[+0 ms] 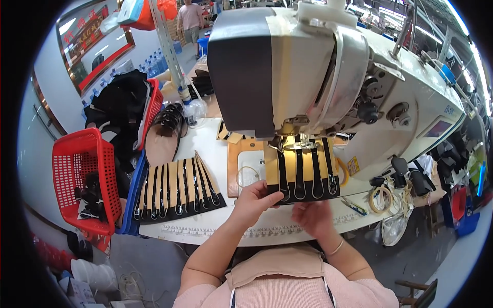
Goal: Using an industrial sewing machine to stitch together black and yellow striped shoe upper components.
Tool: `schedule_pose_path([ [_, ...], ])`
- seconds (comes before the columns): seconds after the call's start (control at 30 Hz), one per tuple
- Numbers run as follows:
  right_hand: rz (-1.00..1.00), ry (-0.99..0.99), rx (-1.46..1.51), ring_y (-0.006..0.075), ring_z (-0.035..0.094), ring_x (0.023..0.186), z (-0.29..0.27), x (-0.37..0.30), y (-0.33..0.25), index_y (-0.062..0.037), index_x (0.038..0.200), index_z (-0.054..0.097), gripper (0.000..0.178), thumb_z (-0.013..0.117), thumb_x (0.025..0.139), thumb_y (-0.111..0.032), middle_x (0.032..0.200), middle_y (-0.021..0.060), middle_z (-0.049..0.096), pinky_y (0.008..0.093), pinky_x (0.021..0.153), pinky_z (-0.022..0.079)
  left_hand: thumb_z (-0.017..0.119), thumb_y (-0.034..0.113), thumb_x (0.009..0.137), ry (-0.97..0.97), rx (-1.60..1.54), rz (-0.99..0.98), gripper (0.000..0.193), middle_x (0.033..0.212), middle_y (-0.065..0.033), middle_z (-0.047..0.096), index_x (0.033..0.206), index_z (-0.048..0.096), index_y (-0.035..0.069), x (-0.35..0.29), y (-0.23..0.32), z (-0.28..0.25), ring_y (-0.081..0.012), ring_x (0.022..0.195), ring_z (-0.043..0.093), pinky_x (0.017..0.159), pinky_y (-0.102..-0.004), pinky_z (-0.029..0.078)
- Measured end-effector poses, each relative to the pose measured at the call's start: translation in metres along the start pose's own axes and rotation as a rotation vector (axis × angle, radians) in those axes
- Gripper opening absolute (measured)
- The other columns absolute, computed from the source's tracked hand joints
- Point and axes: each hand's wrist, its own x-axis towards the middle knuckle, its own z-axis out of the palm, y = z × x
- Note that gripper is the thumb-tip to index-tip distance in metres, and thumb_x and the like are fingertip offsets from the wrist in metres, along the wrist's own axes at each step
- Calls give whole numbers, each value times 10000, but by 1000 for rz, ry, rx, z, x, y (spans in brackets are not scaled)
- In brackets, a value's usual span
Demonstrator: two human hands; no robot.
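Observation:
A tan panel with glossy black straps and a black front band [303, 191] lies under the needle area of a sewing machine [303, 66]. The machine's lamp lights its far part. My left hand [252, 203] pinches the panel's near left corner, thumb on top. Just below the front edge of that panel is my right hand [314, 218], its fingers smeared by motion and partly hidden; whether it touches the panel I cannot tell. To the left, a similar fan of black straps on tan backing [181, 187] lies flat on the white table [205, 137].
At the left stand a red plastic basket [84, 149] with black pieces and a blue crate [134, 190]. Glossy brown pieces [167, 128] lie beside them. On the table's right are tape rolls [380, 199] and thread snips [354, 206]. A person [190, 20] stands far back.

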Motion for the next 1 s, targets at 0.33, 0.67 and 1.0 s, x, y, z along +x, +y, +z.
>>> schedule_pose_path([
  [0.33, -1543, 191, -2600, 153, 384, 847, 64, -23, -1, -225, 1048, 650, 344, 629, 709, -167, 1127, -61, 543, 313, 758, 290, 675, 84, 804, -7, 49, 30, 232, 793, -43, 634, 1003, 609, -17, -5, 6, 7, -92, 649, 577, 581, -221, 475],
  [0.67, -1525, 214, -2502, 149, 449, 961, 73, -21, -26, -216, 917, 698, 294, 647, 643, -123, 1025, -108, 587, 344, 832, 271, 641, 79, 831, -20, -56, 18, 203, 851, -51, 637, 1012, 597, -3, -10, 8, 9, -106, 679, 582, 585, -234, 466],
  [1.0, -1500, 180, -2410, 169, 488, 917, 79, 10, -40, -197, 915, 694, 311, 627, 642, -65, 988, -77, 593, 366, 844, 304, 655, 125, 827, -17, -61, 71, 202, 821, -43, 631, 973, 605, -7, 21, 21, 0, -94, 662, 583, 577, -218, 473],
])
